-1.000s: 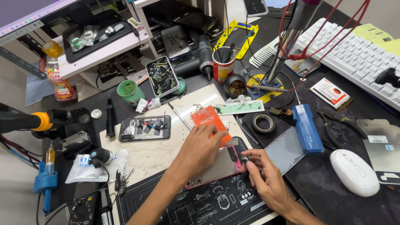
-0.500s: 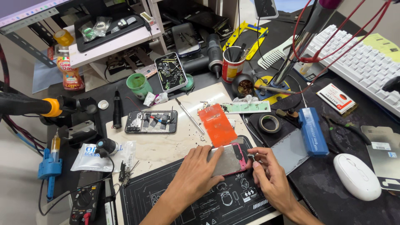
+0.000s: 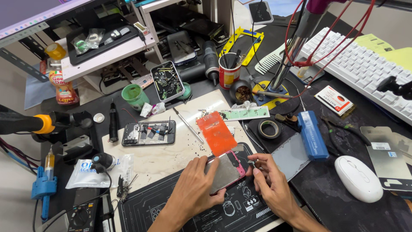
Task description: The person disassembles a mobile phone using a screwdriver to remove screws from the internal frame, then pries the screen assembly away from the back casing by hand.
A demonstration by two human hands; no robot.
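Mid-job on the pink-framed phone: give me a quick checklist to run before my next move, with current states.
1. Left hand steadying the pink-framed phone with bare metal back: ok.
2. Right hand fingertips pinching a small dark part at the phone's edge: ok; part type cannot tell.
3. Phone lying on the black printed work mat: ok.
4. Orange rectangular sheet clear of the hands: ok.
5. Thin metal probe within reach: ok.

dark desk (image 3: 326, 193) packed edge to edge: pale work board (image 3: 167, 157) in the middle, black repair mat (image 3: 189, 206) at its near edge, white mouse (image 3: 358, 178) on the right, white keyboard (image 3: 365, 64) beyond it, roll of black tape (image 3: 269, 129) just beside the board, opened black phone (image 3: 148, 132) lying on the board.
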